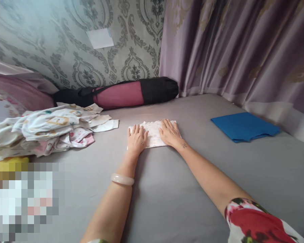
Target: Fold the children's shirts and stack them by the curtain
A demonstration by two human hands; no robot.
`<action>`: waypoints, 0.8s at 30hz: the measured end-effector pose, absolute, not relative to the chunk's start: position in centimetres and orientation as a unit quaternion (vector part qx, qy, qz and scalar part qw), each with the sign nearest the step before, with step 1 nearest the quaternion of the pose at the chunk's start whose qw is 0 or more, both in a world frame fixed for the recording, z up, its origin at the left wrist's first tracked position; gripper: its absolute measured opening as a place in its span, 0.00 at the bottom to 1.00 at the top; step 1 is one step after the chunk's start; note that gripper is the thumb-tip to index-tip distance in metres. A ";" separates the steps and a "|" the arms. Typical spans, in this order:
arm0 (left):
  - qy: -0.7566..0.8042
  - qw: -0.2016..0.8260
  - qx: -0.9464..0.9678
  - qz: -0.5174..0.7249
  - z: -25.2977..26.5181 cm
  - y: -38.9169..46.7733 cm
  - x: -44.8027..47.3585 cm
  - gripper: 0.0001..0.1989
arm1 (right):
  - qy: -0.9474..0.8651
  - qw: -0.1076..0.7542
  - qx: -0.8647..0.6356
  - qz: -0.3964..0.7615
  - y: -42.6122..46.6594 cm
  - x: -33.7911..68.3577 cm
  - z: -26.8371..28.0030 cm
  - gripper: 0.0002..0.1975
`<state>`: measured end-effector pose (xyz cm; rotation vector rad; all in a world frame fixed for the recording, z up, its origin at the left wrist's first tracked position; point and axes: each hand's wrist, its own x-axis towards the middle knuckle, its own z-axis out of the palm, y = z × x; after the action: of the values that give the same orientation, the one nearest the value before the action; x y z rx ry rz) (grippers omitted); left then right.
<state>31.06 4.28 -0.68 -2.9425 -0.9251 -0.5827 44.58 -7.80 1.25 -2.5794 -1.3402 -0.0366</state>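
A small folded garment (pixel 153 134), pale with a faint pinkish print, lies flat on the grey bed sheet (pixel 167 189). My left hand (pixel 137 139) rests palm down on its left end, fingers stretched out. On its right end, my right hand (pixel 170 131) also presses flat with the fingers spread. Neither hand grips the cloth. Part of the garment is hidden beneath both palms, so I cannot tell exactly what kind it is.
A loose pile of printed children's clothes (pixel 53 125) lies to the left. To the right is a folded blue cloth (pixel 244 126). A long pink and black bag (pixel 119 94) lies along the patterned wall, beside a purple curtain (pixel 207 47). The lower left corner is pixelated.
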 end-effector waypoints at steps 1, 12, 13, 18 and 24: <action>-0.299 -0.002 -0.938 -0.178 -0.7 4.3 31.0 0.24 | -0.449 0.112 -0.886 -0.006 -7.9 44.7 1.2 0.31; -0.306 -0.021 -0.944 -0.121 -0.7 4.5 31.0 0.25 | -0.433 0.097 -0.896 0.027 -7.9 45.0 0.7 0.32; -0.307 -0.024 -0.944 -0.121 -0.7 4.5 31.0 0.25 | -0.434 0.098 -0.895 0.027 -7.9 45.0 0.8 0.32; -0.307 -0.028 -0.943 -0.123 -0.8 4.5 31.0 0.25 | -0.432 0.096 -0.897 0.021 -7.9 45.1 0.8 0.32; -0.362 -0.005 -0.912 -0.190 -0.5 4.8 30.7 0.27 | -0.401 0.092 -0.911 -0.017 -8.3 46.1 1.0 0.33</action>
<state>30.69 4.81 -0.48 -2.8749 -1.1411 -0.5998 46.12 -8.35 0.98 -2.7070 -1.1918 -0.0502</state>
